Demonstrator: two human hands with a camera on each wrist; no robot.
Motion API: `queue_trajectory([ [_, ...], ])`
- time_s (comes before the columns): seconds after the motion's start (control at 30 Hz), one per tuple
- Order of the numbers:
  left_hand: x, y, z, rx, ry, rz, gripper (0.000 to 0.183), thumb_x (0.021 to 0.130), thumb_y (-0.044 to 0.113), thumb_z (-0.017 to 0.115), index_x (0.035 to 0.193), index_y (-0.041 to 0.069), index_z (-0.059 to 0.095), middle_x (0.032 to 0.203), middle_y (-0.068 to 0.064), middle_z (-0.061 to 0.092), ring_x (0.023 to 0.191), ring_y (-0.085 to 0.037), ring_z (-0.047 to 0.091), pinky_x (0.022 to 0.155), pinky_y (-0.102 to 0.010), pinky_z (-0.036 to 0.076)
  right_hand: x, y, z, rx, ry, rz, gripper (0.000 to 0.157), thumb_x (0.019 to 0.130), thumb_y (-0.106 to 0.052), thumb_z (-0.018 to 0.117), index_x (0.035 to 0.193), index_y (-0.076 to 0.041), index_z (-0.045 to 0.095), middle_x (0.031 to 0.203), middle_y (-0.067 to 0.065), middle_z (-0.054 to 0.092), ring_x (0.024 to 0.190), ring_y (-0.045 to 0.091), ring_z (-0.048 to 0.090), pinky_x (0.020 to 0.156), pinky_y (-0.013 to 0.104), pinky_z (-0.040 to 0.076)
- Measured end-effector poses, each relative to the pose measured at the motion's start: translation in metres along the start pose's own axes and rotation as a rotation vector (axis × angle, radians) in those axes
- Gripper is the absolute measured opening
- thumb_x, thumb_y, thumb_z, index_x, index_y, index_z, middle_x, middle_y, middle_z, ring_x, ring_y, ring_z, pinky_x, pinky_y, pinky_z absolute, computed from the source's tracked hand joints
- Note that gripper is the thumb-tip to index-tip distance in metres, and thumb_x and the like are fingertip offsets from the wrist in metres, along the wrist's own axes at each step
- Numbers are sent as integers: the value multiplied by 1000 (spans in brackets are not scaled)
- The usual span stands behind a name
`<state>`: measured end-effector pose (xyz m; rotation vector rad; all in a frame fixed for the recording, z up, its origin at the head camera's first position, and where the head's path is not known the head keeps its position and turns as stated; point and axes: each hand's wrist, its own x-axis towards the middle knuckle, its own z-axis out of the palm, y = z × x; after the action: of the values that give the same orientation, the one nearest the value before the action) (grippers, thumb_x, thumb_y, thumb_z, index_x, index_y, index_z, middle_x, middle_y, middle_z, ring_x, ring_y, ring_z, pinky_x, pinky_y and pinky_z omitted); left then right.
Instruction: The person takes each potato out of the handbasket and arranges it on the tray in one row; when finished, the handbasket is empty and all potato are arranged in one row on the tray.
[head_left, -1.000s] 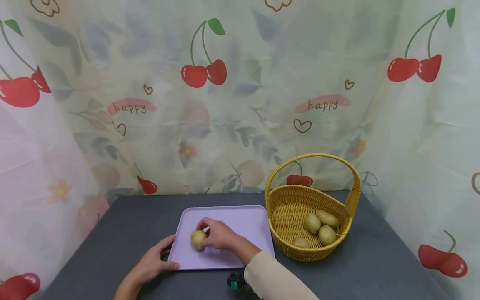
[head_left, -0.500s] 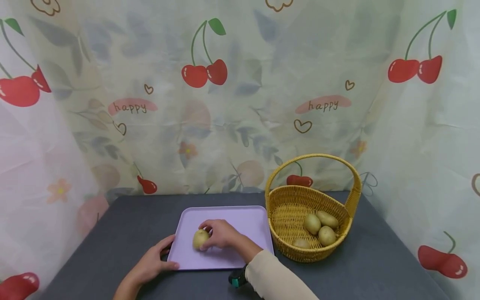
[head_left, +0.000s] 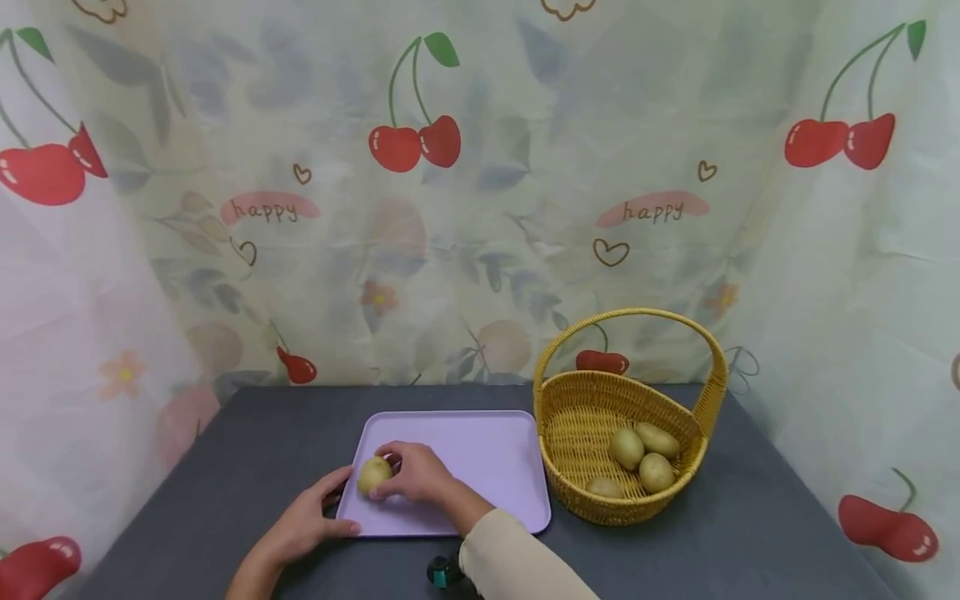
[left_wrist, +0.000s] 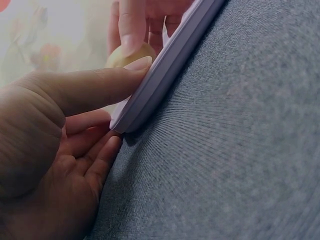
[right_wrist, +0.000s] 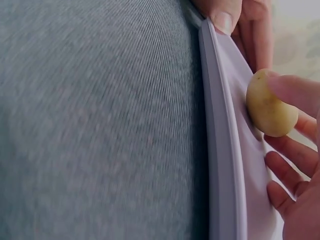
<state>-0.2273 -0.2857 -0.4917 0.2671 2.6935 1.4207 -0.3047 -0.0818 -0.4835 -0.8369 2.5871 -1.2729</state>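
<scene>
A pale lilac tray (head_left: 480,467) lies on the dark grey cloth. My left hand (head_left: 303,521) holds its near-left corner, the thumb on the near rim and the fingers against the left side, as the left wrist view shows. Toward the tray's left end my right hand (head_left: 416,475) pinches a round yellowish potato (head_left: 374,476) between thumb and fingers. In the right wrist view that potato (right_wrist: 270,106) is close over the tray surface, and the lower fingers are spread loosely beneath it.
Right of the tray stands a wicker basket (head_left: 570,446) with a tall arched handle, and several potatoes (head_left: 656,472) lie inside it. A cherry-print curtain (head_left: 480,250) closes off the back and both sides. Below the right sleeve is a small black device (head_left: 442,572).
My right hand first shifts the potato slightly right, then carries it left, nearer the tray's left rim. The left hand stays at the corner. The head view shifts slightly.
</scene>
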Motion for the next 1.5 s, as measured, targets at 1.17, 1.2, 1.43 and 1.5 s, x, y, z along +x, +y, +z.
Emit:
queue_trajectory([
  [1.17,2,2,1,-20,-16,38,87,73,13,86,142,-9,38,140,-30,44,120,-40,52,99,-50,42,-34,-14,-47,-8,-44,-71,63,77,-21,84,133,-13,57,119,11,63,102,23,61,83,27,48],
  [1.2,2,2,1,-17,-11,33,86,73,12,86,141,-9,38,139,-29,45,119,-40,52,99,-50,42,-36,-14,-52,-9,-46,-79,62,77,-20,84,133,-13,57,119,11,63,103,23,61,84,26,48],
  [1.43,2,2,1,-9,9,-7,86,70,11,87,140,-8,41,133,-25,51,115,-37,54,98,-52,42,-58,-14,-96,11,-94,-86,58,81,-19,81,133,-18,57,121,2,63,106,23,62,82,26,50],
  [1.5,3,1,1,-13,8,-11,86,70,11,87,141,-8,41,133,-25,51,115,-36,54,98,-52,42,-64,-13,-112,17,-116,-95,56,82,-20,79,134,-18,57,120,1,63,106,24,62,80,26,51],
])
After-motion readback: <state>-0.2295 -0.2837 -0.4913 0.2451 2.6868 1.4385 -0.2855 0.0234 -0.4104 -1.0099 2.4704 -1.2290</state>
